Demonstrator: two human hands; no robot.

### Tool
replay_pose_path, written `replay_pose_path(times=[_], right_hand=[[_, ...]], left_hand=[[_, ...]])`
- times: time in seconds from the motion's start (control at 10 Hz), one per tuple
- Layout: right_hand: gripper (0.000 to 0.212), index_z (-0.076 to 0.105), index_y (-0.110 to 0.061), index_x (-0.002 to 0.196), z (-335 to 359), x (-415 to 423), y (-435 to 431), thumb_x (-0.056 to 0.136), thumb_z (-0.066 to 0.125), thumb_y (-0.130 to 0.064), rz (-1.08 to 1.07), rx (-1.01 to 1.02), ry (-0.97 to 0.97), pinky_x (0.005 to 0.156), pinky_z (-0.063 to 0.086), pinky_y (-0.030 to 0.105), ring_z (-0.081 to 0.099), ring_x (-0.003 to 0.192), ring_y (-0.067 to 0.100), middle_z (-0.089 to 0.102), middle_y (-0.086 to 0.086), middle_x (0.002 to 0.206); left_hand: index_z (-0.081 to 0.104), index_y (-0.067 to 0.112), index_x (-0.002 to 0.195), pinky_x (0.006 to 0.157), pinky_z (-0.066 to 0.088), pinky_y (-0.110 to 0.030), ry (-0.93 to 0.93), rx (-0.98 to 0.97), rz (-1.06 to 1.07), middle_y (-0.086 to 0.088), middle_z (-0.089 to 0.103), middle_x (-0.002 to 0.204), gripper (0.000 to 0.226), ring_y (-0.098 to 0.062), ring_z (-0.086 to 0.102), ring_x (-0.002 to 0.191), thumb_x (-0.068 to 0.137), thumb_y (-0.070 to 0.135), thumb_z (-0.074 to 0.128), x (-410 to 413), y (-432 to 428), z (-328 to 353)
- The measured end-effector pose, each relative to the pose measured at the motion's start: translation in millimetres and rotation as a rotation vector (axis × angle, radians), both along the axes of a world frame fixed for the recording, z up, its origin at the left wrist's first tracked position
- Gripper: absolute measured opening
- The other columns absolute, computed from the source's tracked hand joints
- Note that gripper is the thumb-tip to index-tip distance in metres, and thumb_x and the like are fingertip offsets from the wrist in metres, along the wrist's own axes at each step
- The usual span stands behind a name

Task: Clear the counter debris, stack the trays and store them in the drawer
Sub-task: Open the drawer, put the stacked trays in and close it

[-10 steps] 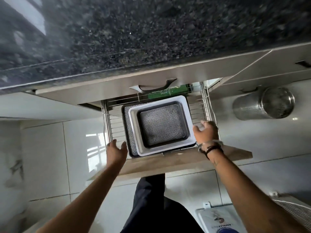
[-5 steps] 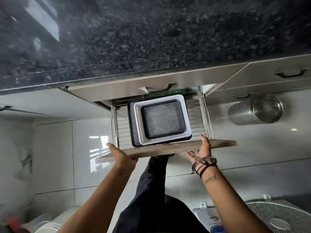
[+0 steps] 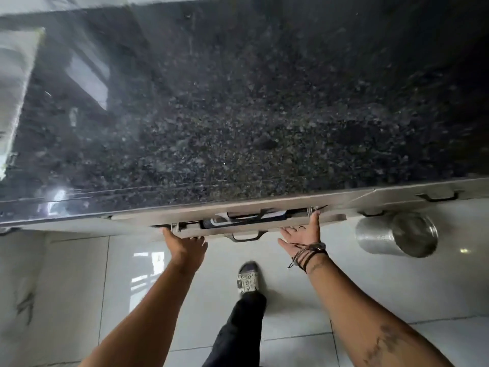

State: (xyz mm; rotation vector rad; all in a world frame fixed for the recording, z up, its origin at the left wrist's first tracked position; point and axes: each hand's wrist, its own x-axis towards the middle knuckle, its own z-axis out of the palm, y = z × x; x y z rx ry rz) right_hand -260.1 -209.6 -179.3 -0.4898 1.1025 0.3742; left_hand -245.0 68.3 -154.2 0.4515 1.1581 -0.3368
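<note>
The drawer (image 3: 267,229) under the black granite counter (image 3: 238,115) is nearly closed, with only a narrow gap at its top. Through that gap I see a sliver of the stacked trays (image 3: 246,219), white over dark. My left hand (image 3: 185,245) presses flat against the drawer front at its left end, fingertips at the top edge. My right hand (image 3: 304,237) lies open against the front at its right end, fingers spread and pointing up. Neither hand holds anything. The drawer handle (image 3: 246,237) sits between my hands.
A perforated steel canister (image 3: 397,234) lies on its side on the white tiled floor at the right. My foot in a patterned sandal (image 3: 247,278) stands below the drawer. Another drawer handle (image 3: 439,197) shows at the far right.
The drawer has slid in from wide open to almost closed, hiding most of the trays. Both hands moved forward with its front panel. The view tilted up over the counter.
</note>
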Motion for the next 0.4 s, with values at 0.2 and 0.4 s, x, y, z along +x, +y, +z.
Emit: replay_pose_path(times=[0.2,0.4], right_hand=[[0.111,0.012,-0.013,0.151,9,35,-15,0.07,0.017,-0.089,-0.053,0.093,-0.035,0.117,0.002,0.056,0.01,0.149,0.021,0.015,0.006,0.162],[0.05,0.047,0.001,0.13,108,31,-60,0.101,0.03,-0.036,0.331,-0.361,-0.019,0.091,0.045,0.04,0.055,0.117,0.033,0.052,0.022,0.139]], left_hand=[[0.057,0.019,0.115,0.112,0.026,-0.029,-0.009,0.088,0.057,0.002,0.034,0.159,0.067,-0.02,0.042,0.137,0.083,0.069,0.028,34,-3,9],[0.052,0.0,0.117,0.077,0.046,-0.037,0.064,0.347,-0.709,-0.019,0.064,0.089,0.047,-0.034,0.064,0.084,0.099,0.042,0.041,0,-71,99]])
